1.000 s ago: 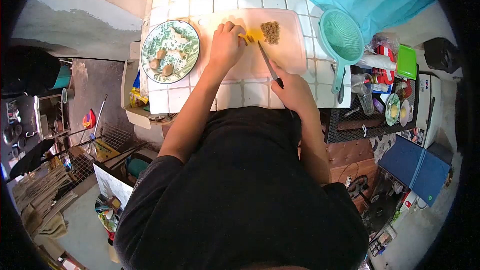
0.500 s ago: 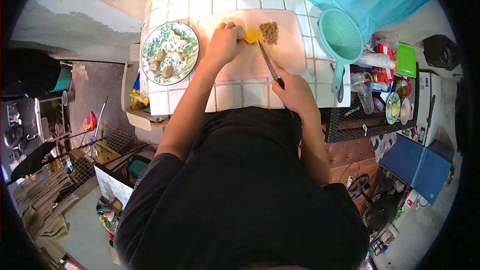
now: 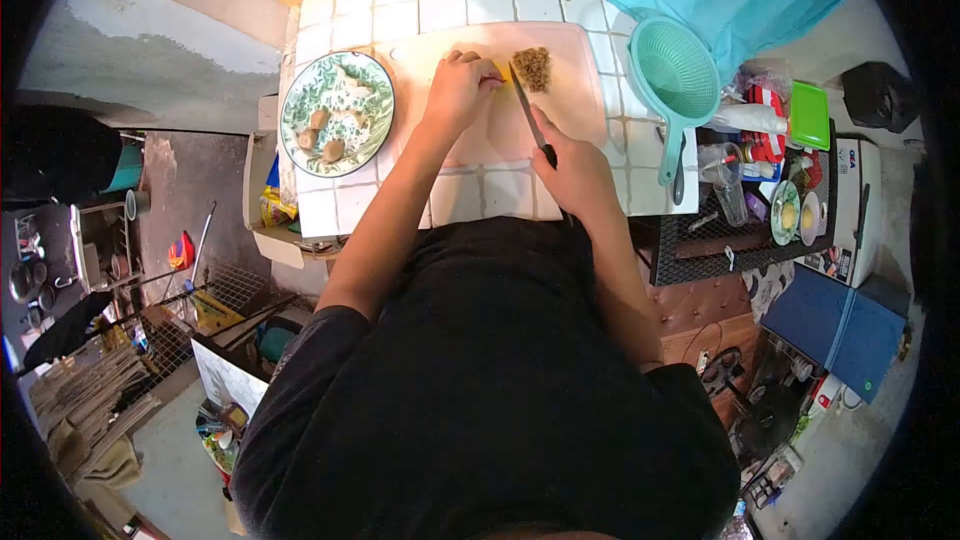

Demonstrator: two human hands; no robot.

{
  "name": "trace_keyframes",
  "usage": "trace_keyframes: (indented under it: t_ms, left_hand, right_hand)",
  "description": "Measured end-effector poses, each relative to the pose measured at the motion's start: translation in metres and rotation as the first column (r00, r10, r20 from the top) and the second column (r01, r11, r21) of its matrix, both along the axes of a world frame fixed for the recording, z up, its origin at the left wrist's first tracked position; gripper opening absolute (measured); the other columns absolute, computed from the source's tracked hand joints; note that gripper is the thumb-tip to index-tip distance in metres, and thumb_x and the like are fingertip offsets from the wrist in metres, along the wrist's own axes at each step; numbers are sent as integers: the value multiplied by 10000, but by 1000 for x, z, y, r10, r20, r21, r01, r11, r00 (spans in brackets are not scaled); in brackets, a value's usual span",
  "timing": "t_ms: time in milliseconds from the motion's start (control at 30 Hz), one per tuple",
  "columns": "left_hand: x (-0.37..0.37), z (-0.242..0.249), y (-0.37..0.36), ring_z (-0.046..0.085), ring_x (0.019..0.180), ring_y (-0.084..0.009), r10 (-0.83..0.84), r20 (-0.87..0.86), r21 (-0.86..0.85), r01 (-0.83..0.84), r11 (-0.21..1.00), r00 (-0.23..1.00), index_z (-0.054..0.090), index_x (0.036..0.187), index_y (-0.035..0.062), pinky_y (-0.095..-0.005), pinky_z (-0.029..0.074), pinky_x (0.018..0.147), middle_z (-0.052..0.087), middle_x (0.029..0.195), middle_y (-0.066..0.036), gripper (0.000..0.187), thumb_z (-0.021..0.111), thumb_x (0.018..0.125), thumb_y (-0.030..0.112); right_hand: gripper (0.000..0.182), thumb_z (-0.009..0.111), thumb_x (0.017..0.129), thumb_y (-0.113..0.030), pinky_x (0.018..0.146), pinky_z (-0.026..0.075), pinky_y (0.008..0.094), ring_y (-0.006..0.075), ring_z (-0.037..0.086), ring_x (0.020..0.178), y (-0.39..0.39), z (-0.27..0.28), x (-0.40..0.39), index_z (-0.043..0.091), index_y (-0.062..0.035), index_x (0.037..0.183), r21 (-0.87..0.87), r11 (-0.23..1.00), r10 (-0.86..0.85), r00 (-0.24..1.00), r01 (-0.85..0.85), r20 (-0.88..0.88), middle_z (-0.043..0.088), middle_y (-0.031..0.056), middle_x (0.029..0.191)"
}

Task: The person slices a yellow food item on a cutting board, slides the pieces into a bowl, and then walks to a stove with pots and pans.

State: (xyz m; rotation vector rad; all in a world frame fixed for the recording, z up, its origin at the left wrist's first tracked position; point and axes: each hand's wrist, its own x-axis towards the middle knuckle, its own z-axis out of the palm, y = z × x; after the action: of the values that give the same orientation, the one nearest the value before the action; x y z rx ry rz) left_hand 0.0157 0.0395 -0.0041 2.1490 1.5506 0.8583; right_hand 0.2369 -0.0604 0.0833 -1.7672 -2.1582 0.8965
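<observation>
White square tiles cover the counter (image 3: 470, 195), where a pale pink cutting board (image 3: 575, 105) lies flat. On the board, the right hand (image 3: 572, 172) is wrapped around the dark handle of a knife (image 3: 527, 107); its slim blade runs away from the body, tip toward a crumbly brown chopped heap (image 3: 532, 68). The left hand (image 3: 458, 90), fingers curled, pins a small yellow piece (image 3: 502, 70) just left of the blade. Left of the board sits a round green-patterned plate (image 3: 375, 90).

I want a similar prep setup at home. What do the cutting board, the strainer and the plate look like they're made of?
Cutting board: likely plastic, pale pink, matte, smooth. Strainer: seemingly moulded plastic, uniform teal with fine mesh holes. Plate: probably glazed ceramic or melamine; glossy green-and-white pattern.
</observation>
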Motion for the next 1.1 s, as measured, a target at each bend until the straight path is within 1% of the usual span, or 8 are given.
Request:
trace_keyframes:
  t_ms: [200,400,533,600,700,767,933,1100]
  left_hand:
    - [-1,-4,2,666,902,-312,16,90,-61,-11,998,996,811,910,62,-401,544,902,747,897,-107,101,799,811,52]
    - [-2,3,1,667,908,-309,26,69,-113,-18,993,997,816,918,54,-394,545,883,749,899,-105,101,798,819,55]
    - [-5,-6,1,667,911,-311,-4,107,-52,10,999,994,820,931,54,-397,550,885,743,892,-106,108,797,826,50]
    - [-5,-10,0,672,941,-325,65,132,-94,-53,994,989,823,903,61,-407,531,927,760,936,-115,93,787,818,71]
    - [-5,-10,-1,661,973,-320,71,175,-141,-46,989,982,824,909,58,-407,530,934,757,972,-116,94,779,826,58]
    - [-5,-9,-1,657,967,-323,66,163,-136,-44,990,984,824,909,59,-410,532,937,754,966,-115,96,777,827,50]
    - [-7,-8,0,642,963,-330,32,167,-126,-11,992,985,822,905,58,-419,532,949,745,960,-115,94,771,829,38]
    - [-7,-11,0,656,913,-300,49,110,-66,-42,997,993,814,922,42,-396,548,879,730,901,-105,94,793,830,33]
  right_hand:
    - [636,619,960,-257,790,576,536,423,723,804,8,-10,-10,515,-177,1582,29,997,65,996,-67,64,730,225,836]
    - [619,611,957,-242,812,576,533,414,728,831,7,-3,-15,535,-160,1566,1,998,63,993,-64,99,736,225,857]
    - [617,604,959,-219,811,572,535,412,721,833,7,-15,-12,531,-139,1566,46,994,96,988,-102,124,736,218,871]
    - [618,602,959,-213,810,571,536,412,718,831,9,-16,-10,527,-135,1568,53,992,105,988,-112,114,736,215,878]
    - [617,601,959,-209,806,569,538,412,712,820,12,-16,-9,528,-132,1567,-24,993,121,981,-119,151,734,209,873]
    - [605,602,959,-211,803,569,535,409,715,816,8,-18,-9,544,-133,1556,71,994,72,991,-79,109,733,212,851]
    - [603,604,961,-216,788,571,532,408,717,797,6,-8,-15,546,-132,1555,31,997,66,991,-70,116,735,211,834]
    - [599,604,961,-221,778,572,531,409,719,785,5,-2,-18,552,-133,1551,12,996,91,989,-93,117,732,217,826]
